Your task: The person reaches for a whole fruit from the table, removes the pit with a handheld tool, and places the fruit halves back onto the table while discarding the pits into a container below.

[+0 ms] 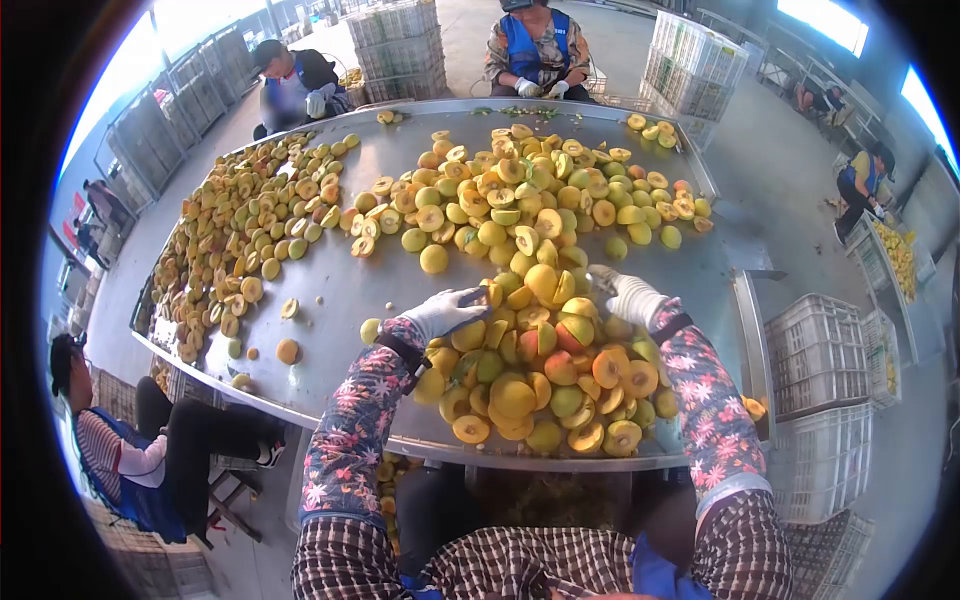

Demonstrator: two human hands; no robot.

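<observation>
In a wide, bright hall, a metal table [335, 310] spreads out before the person, its bare parts dull and silvery. On its near part, close to the front edge, lies a heap of yellow-green fruit [530, 375], many pieces cut in half, a few blushed with red. The two hands, in whitish gloves, are apart with the top of this heap between them: the left hand [446, 312] is open, fingers stretched to the fruit, and the right hand [632, 298] is loosely open at the opposite side (whether its fingertips press on a piece, I cannot tell). Floral sleeves [347, 440] cover both forearms. Just beyond is a middle pile [500, 190] of halves and wholes; a left-hand pile [250, 220] spreads along the table's left side. Past the far edge sits a person in a blue vest [540, 45], between stacked crates [398, 50]; another seated person [125, 455] is at the left.
</observation>
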